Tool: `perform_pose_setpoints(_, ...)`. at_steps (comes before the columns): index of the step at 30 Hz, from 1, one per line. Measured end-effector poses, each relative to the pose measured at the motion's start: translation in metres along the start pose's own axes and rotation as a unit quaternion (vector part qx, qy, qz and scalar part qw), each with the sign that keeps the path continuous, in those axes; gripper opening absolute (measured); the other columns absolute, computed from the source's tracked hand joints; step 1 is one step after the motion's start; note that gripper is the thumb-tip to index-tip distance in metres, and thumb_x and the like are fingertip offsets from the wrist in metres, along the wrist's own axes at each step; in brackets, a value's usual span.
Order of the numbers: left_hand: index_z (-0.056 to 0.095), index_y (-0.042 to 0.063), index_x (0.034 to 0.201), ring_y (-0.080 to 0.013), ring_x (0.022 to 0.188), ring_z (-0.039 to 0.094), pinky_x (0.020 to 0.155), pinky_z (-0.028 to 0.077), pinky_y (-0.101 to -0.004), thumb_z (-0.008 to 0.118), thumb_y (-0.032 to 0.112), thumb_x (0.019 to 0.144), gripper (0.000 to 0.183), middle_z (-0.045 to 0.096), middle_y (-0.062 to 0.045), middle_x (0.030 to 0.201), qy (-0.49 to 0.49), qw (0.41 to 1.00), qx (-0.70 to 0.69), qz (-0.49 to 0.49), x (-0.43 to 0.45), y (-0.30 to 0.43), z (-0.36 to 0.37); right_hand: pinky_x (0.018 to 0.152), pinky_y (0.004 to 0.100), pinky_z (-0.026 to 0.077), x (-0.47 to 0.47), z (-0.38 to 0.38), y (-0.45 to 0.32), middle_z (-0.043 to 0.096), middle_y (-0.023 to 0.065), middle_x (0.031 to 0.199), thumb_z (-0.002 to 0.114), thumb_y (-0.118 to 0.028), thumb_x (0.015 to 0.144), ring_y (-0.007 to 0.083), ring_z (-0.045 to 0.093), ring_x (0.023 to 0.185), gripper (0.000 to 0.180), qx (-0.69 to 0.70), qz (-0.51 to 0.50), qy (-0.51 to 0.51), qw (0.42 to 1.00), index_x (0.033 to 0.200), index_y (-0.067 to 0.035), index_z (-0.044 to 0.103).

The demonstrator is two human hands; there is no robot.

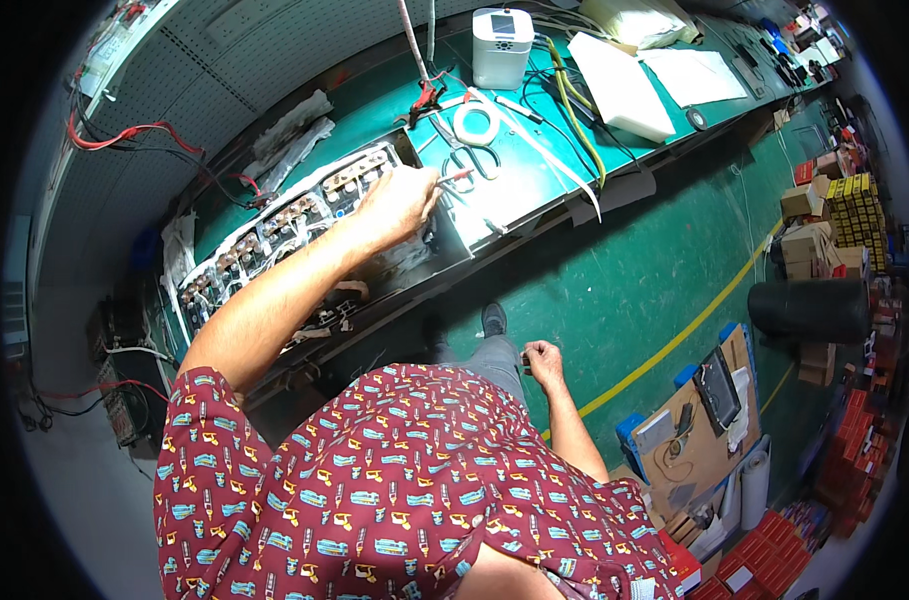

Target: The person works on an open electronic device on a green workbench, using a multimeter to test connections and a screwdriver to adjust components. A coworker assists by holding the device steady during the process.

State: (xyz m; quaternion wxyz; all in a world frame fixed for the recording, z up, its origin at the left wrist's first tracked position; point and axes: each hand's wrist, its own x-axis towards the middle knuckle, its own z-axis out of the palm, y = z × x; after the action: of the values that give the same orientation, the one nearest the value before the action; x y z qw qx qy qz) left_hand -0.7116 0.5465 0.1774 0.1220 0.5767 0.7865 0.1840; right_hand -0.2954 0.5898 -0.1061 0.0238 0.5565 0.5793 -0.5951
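Note:
My left hand is over the right end of a battery pack, an open housing with rows of terminals, copper-coloured connectors and white wires. Its fingers are closed around a slim tool with a red end, whose kind I cannot tell. Just beyond that hand, black-handled scissors lie on the green bench, partly beneath a roll of white tape. Down by my leg hangs my right hand, its fingers curled and no object visible in them.
On the green bench stand a white device with a small screen and a white foam block. Red and black clamps hang above the bench. A cardboard-topped cart and stacked boxes stand across the floor to the right.

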Motion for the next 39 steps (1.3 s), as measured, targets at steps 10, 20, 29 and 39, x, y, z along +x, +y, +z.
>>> perform_pose_setpoints(10,0.059,0.003,0.090,-0.0418,0.072,0.065,0.065,0.050,-0.0501,0.061,0.020,0.096,0.018,0.064,-0.022,0.076,0.022,1.000,0.013,-0.008,-0.001,-0.006,0.006,0.060,0.0266,0.055,0.008,0.013,-0.125,0.073,0.0070,0.089,0.059,-0.010,0.096,0.0109,0.068,0.073,0.020,0.112,-0.136,-0.013,0.984,0.108,0.002,0.068)
perform_pose_setpoints(20,0.059,0.006,0.090,-0.0395,0.078,0.066,0.067,0.050,-0.0489,0.063,0.019,0.095,0.015,0.064,-0.019,0.080,-0.003,0.999,0.036,0.017,-0.003,0.000,0.006,0.066,0.0267,0.055,0.001,0.019,-0.181,0.074,0.0076,0.092,0.062,-0.011,0.095,0.0119,0.068,0.077,0.022,0.130,-0.194,-0.064,0.970,0.112,0.002,0.067)
perform_pose_setpoints(29,0.065,0.015,0.110,-0.0273,0.101,0.058,0.091,0.042,-0.0408,0.062,0.012,0.086,0.024,0.062,-0.007,0.099,0.016,0.972,0.152,0.181,-0.005,-0.008,0.001,0.069,0.0430,0.055,-0.056,0.027,-0.386,0.069,0.0186,0.083,0.074,-0.017,0.086,0.0350,0.069,0.077,0.016,-0.215,-0.606,0.091,0.761,0.095,-0.004,0.070)
perform_pose_setpoints(39,0.065,0.009,0.114,-0.0284,0.119,0.055,0.106,0.036,-0.0493,0.077,0.015,0.074,0.042,0.061,-0.010,0.123,0.161,0.972,0.081,0.148,-0.019,-0.029,0.013,0.071,0.0427,0.056,-0.045,0.040,-0.422,0.071,0.0180,0.078,0.073,-0.020,0.084,0.0321,0.072,0.073,0.018,-0.328,-0.462,-0.081,0.820,0.089,-0.003,0.072)
